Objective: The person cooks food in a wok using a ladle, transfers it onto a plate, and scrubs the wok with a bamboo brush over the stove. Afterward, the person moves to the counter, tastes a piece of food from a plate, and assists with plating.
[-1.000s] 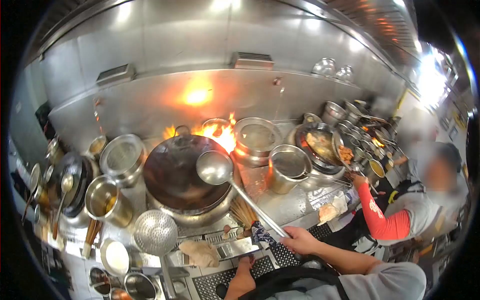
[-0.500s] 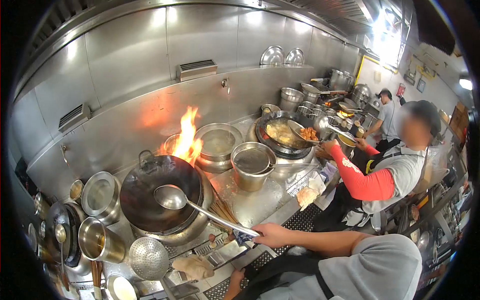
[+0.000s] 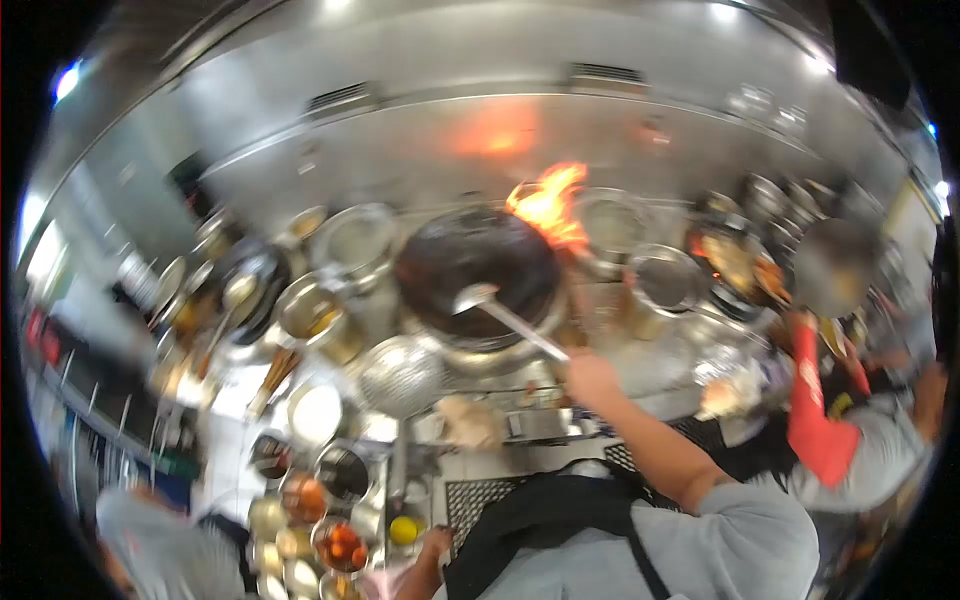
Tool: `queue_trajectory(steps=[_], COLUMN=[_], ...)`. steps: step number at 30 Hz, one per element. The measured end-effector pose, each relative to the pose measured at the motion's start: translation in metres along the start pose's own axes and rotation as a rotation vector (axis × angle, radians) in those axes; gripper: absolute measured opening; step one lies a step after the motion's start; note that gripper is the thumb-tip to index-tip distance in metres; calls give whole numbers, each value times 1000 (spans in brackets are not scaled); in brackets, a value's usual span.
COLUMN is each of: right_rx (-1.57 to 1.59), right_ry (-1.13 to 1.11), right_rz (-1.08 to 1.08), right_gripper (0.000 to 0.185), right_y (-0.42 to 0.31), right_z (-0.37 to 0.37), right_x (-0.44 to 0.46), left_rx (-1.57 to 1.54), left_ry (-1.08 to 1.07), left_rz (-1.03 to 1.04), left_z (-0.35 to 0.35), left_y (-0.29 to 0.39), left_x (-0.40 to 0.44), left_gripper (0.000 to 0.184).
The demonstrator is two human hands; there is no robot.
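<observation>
My right hand is wrapped around the handle end of a long metal ladle. The ladle's bowl rests over the dark wok, with its back turned partly upward. Tall flames rise at the wok's right rear edge. Low in front of my apron, my left hand hangs near the counter edge; blur hides what its fingers do. A perforated strainer lies left of the ladle, its handle pointing toward me. A crumpled beige cloth lies at the counter's front edge.
Metal pots of liquid flank the wok. Several containers of ingredients stand at the lower left, beside a person in grey. At right, a co-worker in a red sleeve works at another wok.
My view has swung left, bringing the ingredient containers and another person into sight. The ladle stays in my right hand over the wok. Flames still burn.
</observation>
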State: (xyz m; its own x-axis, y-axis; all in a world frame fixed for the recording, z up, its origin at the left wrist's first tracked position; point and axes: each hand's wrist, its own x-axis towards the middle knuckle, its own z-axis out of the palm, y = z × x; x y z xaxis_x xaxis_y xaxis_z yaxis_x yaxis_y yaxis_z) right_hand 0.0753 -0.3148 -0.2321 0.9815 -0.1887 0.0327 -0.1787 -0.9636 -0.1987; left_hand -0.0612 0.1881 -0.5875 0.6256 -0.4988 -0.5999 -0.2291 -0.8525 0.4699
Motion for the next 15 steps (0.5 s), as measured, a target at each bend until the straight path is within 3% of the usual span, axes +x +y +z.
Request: queue_trajectory(steps=[5, 10, 15], right_rx=[87, 190, 418], right_ry=[-73, 2, 24], right_rz=[141, 257, -4], right_gripper=[22, 29, 42], right_y=[-21, -20, -99], right_z=[-15, -4, -46], right_x=[9, -5, -13], left_rx=[-612, -664, -706], left_ry=[159, 41, 60], left_rz=[-502, -630, -699], left_z=[31, 91, 122], left_y=[11, -11, -28], left_x=[-43, -93, -145], left_gripper=[61, 60, 59])
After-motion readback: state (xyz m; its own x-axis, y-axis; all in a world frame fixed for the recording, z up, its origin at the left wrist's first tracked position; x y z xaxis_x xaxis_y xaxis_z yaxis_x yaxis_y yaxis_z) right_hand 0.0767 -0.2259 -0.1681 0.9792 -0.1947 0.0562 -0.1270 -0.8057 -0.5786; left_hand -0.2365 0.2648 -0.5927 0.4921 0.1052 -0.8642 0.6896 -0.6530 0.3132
